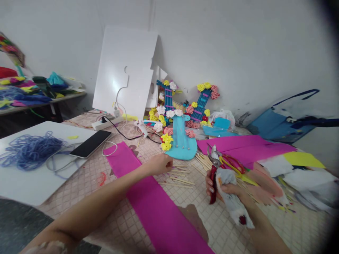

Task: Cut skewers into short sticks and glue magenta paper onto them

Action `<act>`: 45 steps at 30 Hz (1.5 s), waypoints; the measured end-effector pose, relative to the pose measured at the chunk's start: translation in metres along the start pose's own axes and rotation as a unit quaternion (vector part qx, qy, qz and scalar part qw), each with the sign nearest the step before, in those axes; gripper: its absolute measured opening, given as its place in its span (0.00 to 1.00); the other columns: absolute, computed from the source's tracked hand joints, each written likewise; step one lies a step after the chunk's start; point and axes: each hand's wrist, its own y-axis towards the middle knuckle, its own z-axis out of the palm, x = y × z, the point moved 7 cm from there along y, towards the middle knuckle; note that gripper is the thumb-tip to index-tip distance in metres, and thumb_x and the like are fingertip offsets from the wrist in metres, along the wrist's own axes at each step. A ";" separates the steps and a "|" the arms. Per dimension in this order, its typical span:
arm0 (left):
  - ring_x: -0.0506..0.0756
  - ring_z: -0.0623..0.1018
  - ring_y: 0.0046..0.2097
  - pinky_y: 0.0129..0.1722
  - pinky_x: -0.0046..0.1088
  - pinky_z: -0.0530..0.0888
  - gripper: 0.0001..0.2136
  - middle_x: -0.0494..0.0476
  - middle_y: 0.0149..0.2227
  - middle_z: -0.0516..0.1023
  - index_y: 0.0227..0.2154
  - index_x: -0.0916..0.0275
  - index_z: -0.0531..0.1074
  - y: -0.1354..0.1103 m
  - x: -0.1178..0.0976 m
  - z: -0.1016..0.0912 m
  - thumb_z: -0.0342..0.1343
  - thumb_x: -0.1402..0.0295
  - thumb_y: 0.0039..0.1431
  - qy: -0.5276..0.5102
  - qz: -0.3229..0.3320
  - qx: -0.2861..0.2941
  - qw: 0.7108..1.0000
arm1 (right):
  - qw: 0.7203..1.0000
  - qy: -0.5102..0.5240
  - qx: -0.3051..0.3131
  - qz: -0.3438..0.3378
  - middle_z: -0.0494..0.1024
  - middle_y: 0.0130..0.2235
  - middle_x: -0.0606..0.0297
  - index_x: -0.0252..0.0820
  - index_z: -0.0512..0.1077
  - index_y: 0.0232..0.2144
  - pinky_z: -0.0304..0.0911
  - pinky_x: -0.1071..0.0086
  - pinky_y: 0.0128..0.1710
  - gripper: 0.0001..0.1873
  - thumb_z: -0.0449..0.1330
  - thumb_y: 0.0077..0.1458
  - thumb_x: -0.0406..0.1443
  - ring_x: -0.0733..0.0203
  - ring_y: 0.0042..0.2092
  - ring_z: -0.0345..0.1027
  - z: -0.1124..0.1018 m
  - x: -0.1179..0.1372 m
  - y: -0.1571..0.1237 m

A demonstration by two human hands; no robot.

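Observation:
My right hand (pixel 225 188) grips a pair of pruning shears (pixel 215 162), blades pointing away from me. One handle is red; the other is wrapped in white cloth or tissue. Over the table's middle, my left hand (pixel 160 164) is closed, fingers curled; whatever is in them, if anything, is hidden. Thin wooden sticks (pixel 180 180) lie just beside and below it, with more between the two hands. Beyond the left hand stands a turquoise guitar-shaped piece (pixel 181 141) trimmed with paper-like flowers. Under my left forearm runs a long magenta strip (pixel 159 211).
Yellow-and-red scissors (pixel 233 165) lie beside the shears, near magenta sheets (pixel 249 148). At left, a white board (pixel 29 187) bears blue-purple yarn (pixel 29 150) and a phone (pixel 91 144). A white glue gun (pixel 143 127) and power strip (pixel 106 122) sit behind, with cables across the table.

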 end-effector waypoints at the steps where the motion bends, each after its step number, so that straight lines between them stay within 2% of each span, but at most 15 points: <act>1: 0.50 0.72 0.29 0.26 0.21 0.63 0.04 0.52 0.28 0.77 0.28 0.64 0.74 0.000 0.000 0.000 0.55 0.73 0.49 -0.002 0.004 0.005 1.000 | 1.000 0.002 -0.001 -0.005 0.78 0.32 0.61 0.49 0.74 0.28 0.66 0.58 0.39 0.09 0.62 0.38 0.35 0.48 0.36 0.70 0.000 0.001 -0.001; 3: 0.49 0.73 0.29 0.26 0.21 0.63 0.03 0.52 0.28 0.77 0.29 0.64 0.74 0.000 0.000 0.001 0.56 0.73 0.49 -0.007 0.013 0.015 1.000 | 1.000 0.008 0.000 -0.011 0.77 0.32 0.60 0.50 0.75 0.29 0.66 0.57 0.40 0.11 0.63 0.37 0.34 0.47 0.38 0.69 -0.001 -0.001 0.002; 8: 0.49 0.72 0.29 0.28 0.21 0.64 0.04 0.53 0.29 0.76 0.28 0.64 0.73 -0.001 -0.004 0.000 0.56 0.75 0.47 -0.002 0.036 0.022 0.999 | 0.997 0.064 0.037 0.028 0.73 0.26 0.61 0.47 0.72 0.26 0.66 0.60 0.34 0.05 0.61 0.42 0.37 0.52 0.31 0.67 -0.006 -0.024 0.020; 14: 0.50 0.72 0.31 0.30 0.22 0.64 0.05 0.54 0.30 0.76 0.28 0.64 0.73 -0.002 -0.005 -0.007 0.53 0.76 0.50 -0.010 0.043 0.006 0.999 | 0.989 0.102 0.085 0.067 0.72 0.26 0.61 0.41 0.72 0.28 0.65 0.63 0.33 0.07 0.58 0.43 0.35 0.57 0.30 0.65 -0.020 -0.057 0.034; 20: 0.50 0.72 0.30 0.29 0.22 0.64 0.05 0.54 0.30 0.76 0.30 0.65 0.73 -0.003 -0.004 -0.011 0.51 0.75 0.53 -0.046 0.044 0.002 0.998 | 0.982 0.126 0.119 0.080 0.72 0.28 0.60 0.40 0.72 0.29 0.63 0.64 0.29 0.08 0.57 0.42 0.35 0.58 0.29 0.64 -0.022 -0.067 0.040; 23: 0.49 0.72 0.30 0.28 0.22 0.64 0.05 0.53 0.29 0.76 0.29 0.65 0.72 -0.003 -0.005 -0.011 0.52 0.76 0.52 -0.070 0.043 0.009 0.997 | 0.980 0.127 0.124 0.091 0.72 0.28 0.60 0.41 0.71 0.30 0.63 0.63 0.29 0.10 0.58 0.40 0.35 0.58 0.28 0.63 -0.016 -0.063 0.037; 29: 0.48 0.74 0.27 0.25 0.19 0.67 0.06 0.52 0.26 0.74 0.32 0.66 0.70 -0.002 -0.004 -0.009 0.47 0.74 0.56 -0.159 0.031 0.043 0.986 | 0.993 0.086 0.039 0.064 0.72 0.27 0.61 0.49 0.70 0.24 0.65 0.59 0.33 0.04 0.61 0.40 0.37 0.53 0.31 0.65 -0.011 -0.035 0.027; 34: 0.46 0.73 0.25 0.25 0.19 0.69 0.06 0.50 0.23 0.71 0.31 0.66 0.67 0.001 -0.001 -0.009 0.47 0.71 0.58 -0.208 0.021 0.052 0.977 | 0.994 0.073 0.040 0.077 0.72 0.26 0.62 0.48 0.70 0.27 0.66 0.57 0.37 0.08 0.62 0.38 0.37 0.50 0.35 0.68 -0.003 -0.026 0.027; 38: 0.47 0.72 0.26 0.25 0.19 0.68 0.04 0.50 0.24 0.71 0.32 0.67 0.68 0.002 0.004 -0.009 0.49 0.72 0.56 -0.202 0.010 0.030 0.979 | 0.994 0.074 0.040 0.070 0.74 0.28 0.62 0.47 0.70 0.28 0.67 0.57 0.36 0.07 0.62 0.41 0.37 0.51 0.34 0.68 0.000 -0.020 0.014; 45: 0.47 0.70 0.26 0.26 0.20 0.65 0.03 0.50 0.24 0.72 0.29 0.66 0.71 0.001 0.006 -0.002 0.55 0.74 0.49 -0.149 0.012 0.008 0.989 | 0.998 0.053 0.003 0.021 0.75 0.31 0.60 0.51 0.72 0.28 0.67 0.56 0.37 0.13 0.63 0.36 0.30 0.44 0.41 0.69 -0.014 -0.011 -0.013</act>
